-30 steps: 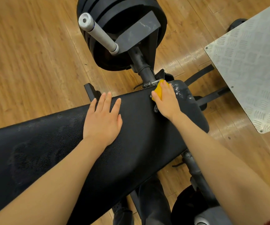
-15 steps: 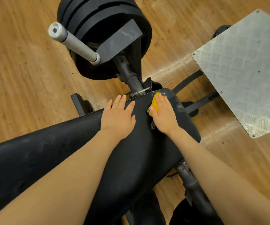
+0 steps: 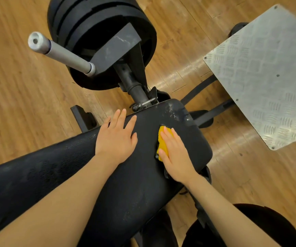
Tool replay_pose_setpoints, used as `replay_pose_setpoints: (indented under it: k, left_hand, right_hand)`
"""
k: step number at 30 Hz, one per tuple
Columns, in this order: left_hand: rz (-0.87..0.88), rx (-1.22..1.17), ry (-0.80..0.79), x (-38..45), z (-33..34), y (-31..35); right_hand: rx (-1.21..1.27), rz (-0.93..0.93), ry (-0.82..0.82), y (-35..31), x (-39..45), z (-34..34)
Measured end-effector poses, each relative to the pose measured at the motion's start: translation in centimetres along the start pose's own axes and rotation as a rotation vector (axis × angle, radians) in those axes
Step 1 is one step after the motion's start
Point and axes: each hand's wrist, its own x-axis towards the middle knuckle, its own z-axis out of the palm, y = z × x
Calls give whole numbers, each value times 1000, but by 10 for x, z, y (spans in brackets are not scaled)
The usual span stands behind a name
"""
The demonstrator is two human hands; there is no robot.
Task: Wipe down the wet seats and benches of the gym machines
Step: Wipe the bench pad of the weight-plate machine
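So we've got our right hand [image 3: 174, 154] flat, pressing the yellow cloth [image 3: 162, 139] into the black bench pad [image 3: 188, 139]; left hand [image 3: 116, 138] flat, fingers spread, beside it.

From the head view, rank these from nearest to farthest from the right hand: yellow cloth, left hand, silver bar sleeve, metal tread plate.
1. Yellow cloth: directly under the right hand, on the black bench pad.
2. Left hand: just to its left, flat on the pad.
3. Metal tread plate: off to the upper right.
4. Silver bar sleeve: far upper left, by the weight plates.

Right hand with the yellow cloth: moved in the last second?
Yes. The right hand and yellow cloth slid back from the bench end, toward the person.
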Motion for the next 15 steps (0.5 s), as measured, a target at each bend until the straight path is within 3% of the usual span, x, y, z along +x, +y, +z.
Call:
replay_pose_setpoints:
  k: [8, 15]
  left_hand:
    - [-12, 11, 3, 1, 1, 1]
    - [-10, 19, 6, 1, 1, 1]
  right_hand:
    - [-55, 76, 31, 1, 117, -12]
    - [-43, 119, 89, -5, 40, -6]
